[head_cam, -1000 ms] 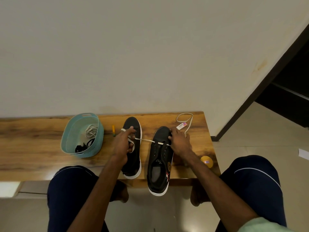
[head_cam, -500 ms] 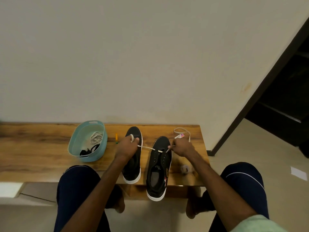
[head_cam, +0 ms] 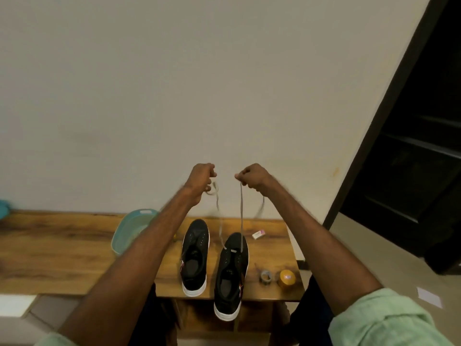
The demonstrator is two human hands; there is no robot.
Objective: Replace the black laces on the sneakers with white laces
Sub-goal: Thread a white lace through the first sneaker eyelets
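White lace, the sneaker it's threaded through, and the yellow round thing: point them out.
white lace (head_cam: 241, 216), head view, on its straight strand.
sneaker (head_cam: 230, 269), head view, on its black tongue.
yellow round thing (head_cam: 287, 277), head view, on its top.

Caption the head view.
Left hand and right hand hold ends of a white lace high above the right sneaker on a bench.

Grey tape roll (head_cam: 266, 277) just beside right sneaker (head_cam: 230, 262)

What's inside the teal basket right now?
The teal basket shows only its rim and a strip of bare inner wall. The left forearm covers the rest, so its contents cannot be seen.
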